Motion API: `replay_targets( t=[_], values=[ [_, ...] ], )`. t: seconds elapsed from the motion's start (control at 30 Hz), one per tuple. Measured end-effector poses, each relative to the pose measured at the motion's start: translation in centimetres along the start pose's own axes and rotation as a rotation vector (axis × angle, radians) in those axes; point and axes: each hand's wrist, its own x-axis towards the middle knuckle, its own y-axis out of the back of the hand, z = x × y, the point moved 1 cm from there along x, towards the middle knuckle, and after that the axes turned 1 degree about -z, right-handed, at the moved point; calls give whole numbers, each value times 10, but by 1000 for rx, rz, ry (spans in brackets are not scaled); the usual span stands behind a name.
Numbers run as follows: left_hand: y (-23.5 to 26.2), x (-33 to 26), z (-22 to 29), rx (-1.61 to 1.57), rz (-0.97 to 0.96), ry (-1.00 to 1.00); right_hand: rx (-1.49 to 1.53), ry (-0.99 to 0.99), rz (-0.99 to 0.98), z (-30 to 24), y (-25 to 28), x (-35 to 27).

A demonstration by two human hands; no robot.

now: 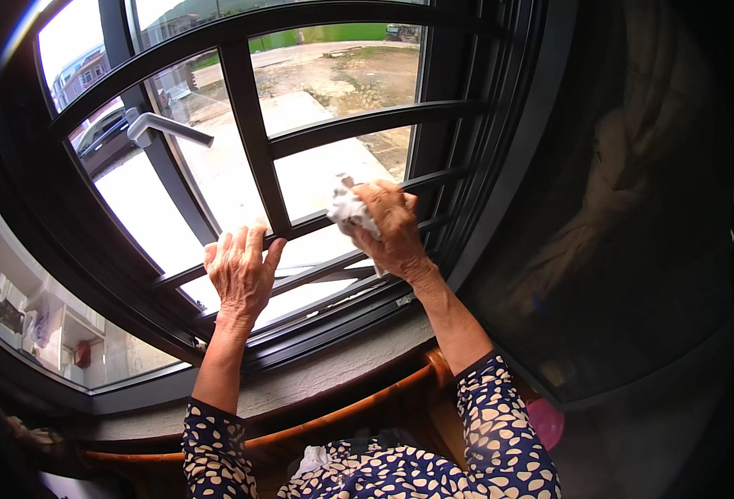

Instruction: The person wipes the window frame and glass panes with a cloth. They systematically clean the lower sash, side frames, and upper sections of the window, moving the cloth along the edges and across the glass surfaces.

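My right hand (392, 226) is closed around a crumpled white cloth (352, 209). It presses the cloth against a dark horizontal window bar (309, 223), right of the vertical bar (253, 125). To the left, my left hand (240, 264) lies over the same horizontal bar, its fingers curled across the top and the thumb beside the place where the two bars meet. The palm of that hand is hidden from here. Both bars belong to a dark metal grille inside the window frame (500, 158).
A grey window handle (171, 129) sticks out beyond the grille at the left. Below the frame runs a pale sill (342, 373), with a curved brown wooden rail (334, 416) nearer me. A dark screen panel (625, 274) stands at the right. Something pink (544, 422) shows by my right sleeve.
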Motion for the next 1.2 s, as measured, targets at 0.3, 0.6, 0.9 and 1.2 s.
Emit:
replay_targets(
  t=[0.3, 0.6, 0.9, 1.2],
  values=[
    [-5, -4, -2, 47, 57, -31, -21, -406, 333, 105, 35, -37],
    [2, -1, -1, 25, 32, -32, 64, -545, 453, 6, -20, -27],
    [1, -2, -1, 14, 57, -78, -12, -218, 347, -52, -35, -17],
    [-4, 1, -1, 34, 63, -81, -293, -454, 534, 77, 9, -39]
  ],
)
